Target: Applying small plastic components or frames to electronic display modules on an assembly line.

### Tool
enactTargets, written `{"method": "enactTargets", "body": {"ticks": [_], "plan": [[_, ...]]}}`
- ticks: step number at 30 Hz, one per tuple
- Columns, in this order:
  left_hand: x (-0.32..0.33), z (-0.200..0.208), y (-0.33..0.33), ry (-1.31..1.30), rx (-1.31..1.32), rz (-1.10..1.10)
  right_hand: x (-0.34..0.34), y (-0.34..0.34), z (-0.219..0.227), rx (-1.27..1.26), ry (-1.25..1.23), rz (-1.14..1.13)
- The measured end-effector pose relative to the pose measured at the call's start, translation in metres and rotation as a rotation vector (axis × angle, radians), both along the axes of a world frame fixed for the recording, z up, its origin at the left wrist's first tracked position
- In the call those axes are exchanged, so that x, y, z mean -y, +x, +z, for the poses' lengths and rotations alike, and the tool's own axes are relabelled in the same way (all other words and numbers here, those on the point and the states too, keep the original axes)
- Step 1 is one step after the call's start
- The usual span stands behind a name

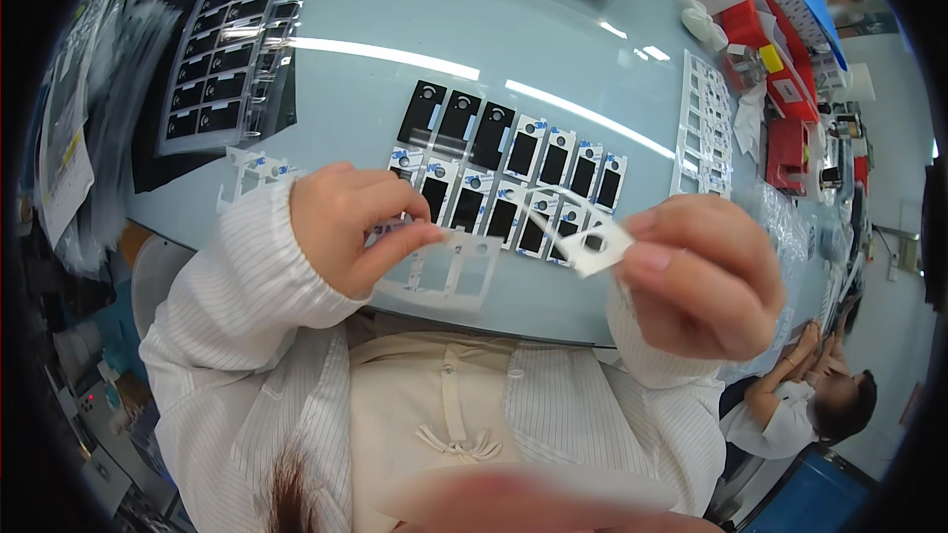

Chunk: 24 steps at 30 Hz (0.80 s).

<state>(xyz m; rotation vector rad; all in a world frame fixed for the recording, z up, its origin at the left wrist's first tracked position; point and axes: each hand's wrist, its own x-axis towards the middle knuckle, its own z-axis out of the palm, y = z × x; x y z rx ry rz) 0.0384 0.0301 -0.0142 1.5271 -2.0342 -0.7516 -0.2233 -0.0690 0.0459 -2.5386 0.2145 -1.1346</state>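
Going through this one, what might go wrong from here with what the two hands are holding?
The thin white frame, pinched at one end in the right hand, might bend or twist, since its far end looks unsupported.

The translucent sheet in the left hand might brush the closely set framed pieces beside it and shift them.

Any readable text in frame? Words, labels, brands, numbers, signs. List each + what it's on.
None readable.
White label on a red box, upper right: too small.
Blue-marked white frames on the table: marks too small.
Clear plastic sheets, far left: any print too blurred.
White piece in the right hand: no print visible.
Translucent sheet in the left hand: nothing legible.
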Motion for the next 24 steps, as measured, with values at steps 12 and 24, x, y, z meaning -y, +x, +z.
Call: {"method": "enactTargets", "body": {"ticks": [12,24], "plan": [[0.023,-0.013,0.005,0.163,-0.176,-0.240,0.059,0.013,-0.048,-0.032,0.618,-0.200],[0.046,-0.035,0.011,-0.162,-0.053,-0.358,0.067,0.038,-0.071,-0.087,1.139,-0.271]]}}
